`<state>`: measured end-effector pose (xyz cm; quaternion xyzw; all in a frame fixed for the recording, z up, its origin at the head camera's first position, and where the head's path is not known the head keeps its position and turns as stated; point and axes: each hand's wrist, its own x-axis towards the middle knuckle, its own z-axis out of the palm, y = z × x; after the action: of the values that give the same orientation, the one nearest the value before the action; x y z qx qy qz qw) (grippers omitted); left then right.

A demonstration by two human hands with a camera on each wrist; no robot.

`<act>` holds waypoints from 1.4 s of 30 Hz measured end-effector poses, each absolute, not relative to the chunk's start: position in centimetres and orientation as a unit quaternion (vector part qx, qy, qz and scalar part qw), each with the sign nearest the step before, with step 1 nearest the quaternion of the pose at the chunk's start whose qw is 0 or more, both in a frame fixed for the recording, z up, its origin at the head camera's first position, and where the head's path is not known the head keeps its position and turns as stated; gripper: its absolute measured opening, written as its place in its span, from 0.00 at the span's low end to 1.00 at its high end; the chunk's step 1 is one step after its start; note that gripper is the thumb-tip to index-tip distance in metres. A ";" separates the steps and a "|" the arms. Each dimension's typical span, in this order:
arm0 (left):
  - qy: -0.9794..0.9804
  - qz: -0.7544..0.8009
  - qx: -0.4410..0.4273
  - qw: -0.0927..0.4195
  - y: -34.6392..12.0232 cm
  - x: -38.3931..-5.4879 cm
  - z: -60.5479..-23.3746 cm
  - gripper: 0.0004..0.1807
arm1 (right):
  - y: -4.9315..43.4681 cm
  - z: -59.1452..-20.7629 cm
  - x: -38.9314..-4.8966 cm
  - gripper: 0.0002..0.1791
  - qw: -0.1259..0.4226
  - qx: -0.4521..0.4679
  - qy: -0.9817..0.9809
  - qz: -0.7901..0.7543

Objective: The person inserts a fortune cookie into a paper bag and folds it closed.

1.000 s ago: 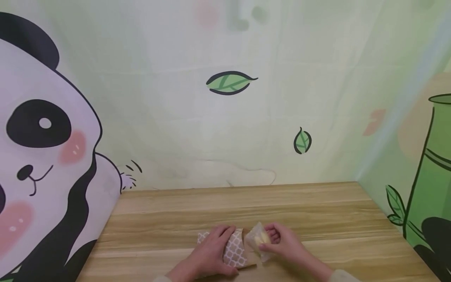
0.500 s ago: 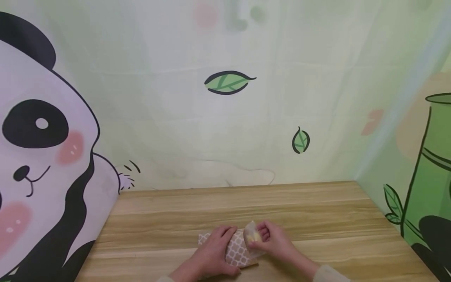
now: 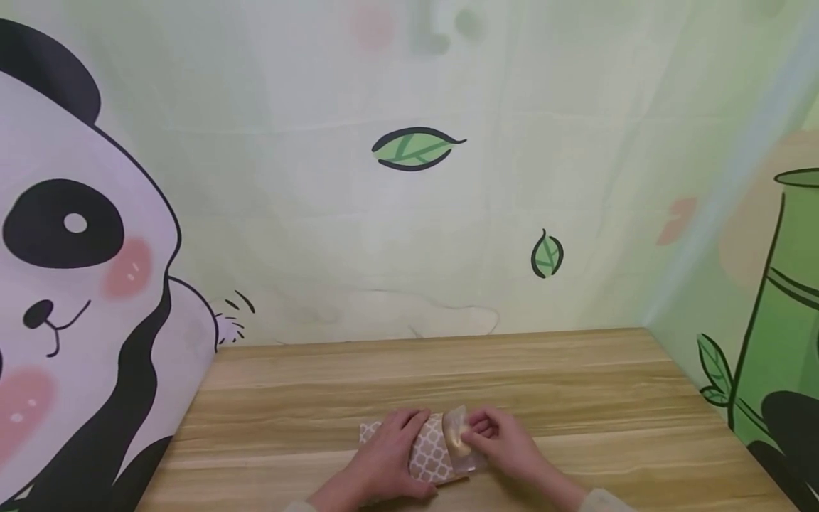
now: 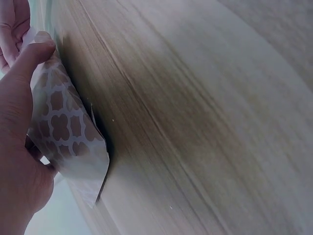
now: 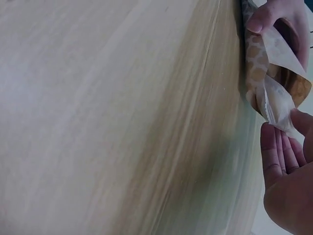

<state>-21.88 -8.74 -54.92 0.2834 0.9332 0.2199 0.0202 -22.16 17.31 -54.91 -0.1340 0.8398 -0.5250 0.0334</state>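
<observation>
A brown paper bag (image 3: 430, 449) with a white lattice pattern lies on the table, its mouth to the right. My left hand (image 3: 387, 459) grips it from above, thumb at the near side and fingers over the far side. At the mouth is a small translucent packet (image 3: 456, 432) with something pale yellow inside. My right hand (image 3: 508, 444) pinches the packet's outer end between thumb and fingers. In the right wrist view the bag's mouth gapes, and the packet (image 5: 279, 105) is partly inside it. The left wrist view shows the bag's flat folded end (image 4: 78, 147).
The wood-grain table (image 3: 307, 384) extends around the hands. Behind it hangs a pale green cloth backdrop (image 3: 307, 213) with printed leaves. A printed panda (image 3: 147, 334) covers the left side, and printed bamboo (image 3: 777, 341) the right.
My right hand has moved left with the packet, from beside the bag to its mouth, and the packet is now partly inside. The left hand keeps its grip on the bag.
</observation>
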 end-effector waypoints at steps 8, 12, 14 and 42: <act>0.933 0.219 0.286 0.017 -8.6 -21.7 -54.8 0.65 | 16.2 -55.0 -22.0 0.15 0.040 -0.132 0.816 -0.562; 0.932 0.221 0.285 0.022 -8.4 -21.7 -54.7 0.65 | 15.9 -54.7 -21.7 0.13 0.051 -0.145 0.802 -0.577; 0.933 0.221 0.284 0.024 -8.3 -21.8 -54.7 0.65 | 15.8 -54.4 -21.6 0.13 0.054 -0.151 0.799 -0.580; 0.919 0.261 0.296 -0.002 -8.4 -21.8 -54.7 0.64 | 16.2 -52.2 -21.1 0.18 0.137 -0.168 0.706 -0.674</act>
<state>-21.82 -8.39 -54.73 0.2962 0.9188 0.2611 -0.0019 -21.06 16.20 -52.23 -0.1679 0.7063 -0.6740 0.1366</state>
